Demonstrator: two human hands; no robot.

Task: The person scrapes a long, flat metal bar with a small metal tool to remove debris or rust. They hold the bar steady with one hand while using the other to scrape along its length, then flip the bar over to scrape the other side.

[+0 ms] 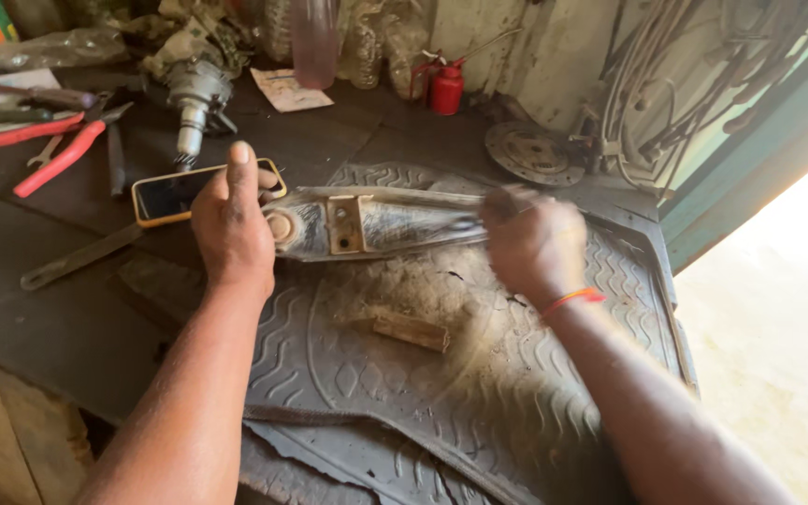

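A long grey metal arm-shaped part (pixel 376 223) with a tan bracket in its middle lies across a ribbed rubber mat (pixel 441 393). My left hand (pixel 232 224) grips its round left end, thumb pointing up. At the part's right end my right hand (pixel 533 245), with an orange band at the wrist, is closed and motion-blurred; it seems to hold a small tool against the part, but the blur hides it. A small wooden block (pixel 411 329) sits on the mat below the part, in dust.
A phone in a yellow case (pixel 172 194) lies just behind my left hand. Red-handled pliers (pixel 60 157), a flat spanner (pixel 77 258), a metal distributor-like part (pixel 194 103), a red oil can (pixel 447 88) and a round disc (pixel 533 153) crowd the dark bench. Cables hang at the right.
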